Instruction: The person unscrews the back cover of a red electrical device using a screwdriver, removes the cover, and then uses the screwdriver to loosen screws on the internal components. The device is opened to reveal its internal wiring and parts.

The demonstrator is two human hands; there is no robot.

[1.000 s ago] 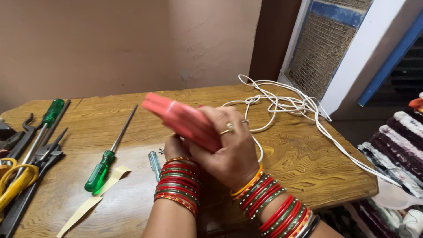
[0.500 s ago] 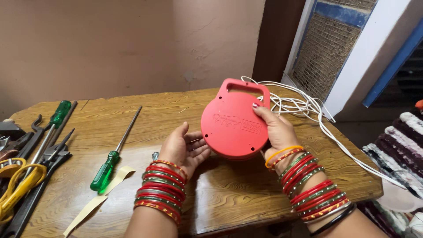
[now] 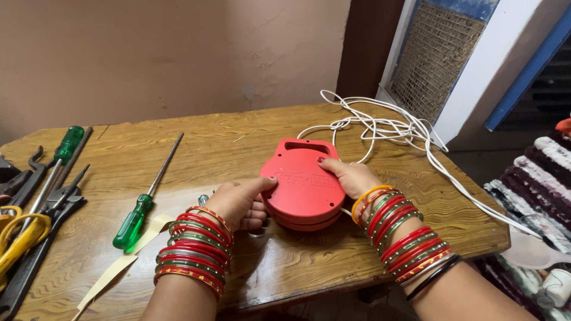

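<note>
Bare wood just beyond the fingertips (image 3: 270, 179), green screwdriver (image 3: 140, 211) and paper strip (image 3: 122, 264) left of them, white cable (image 3: 386, 128) tangled beyond the right fingers (image 3: 326, 163)

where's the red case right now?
In the head view, the red case lies flat on the wooden table, right of centre, between the left hand and right hand, near the white cable.

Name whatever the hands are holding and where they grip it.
Both hands, left hand and right hand, hold the round red case by its opposite side edges.
</note>
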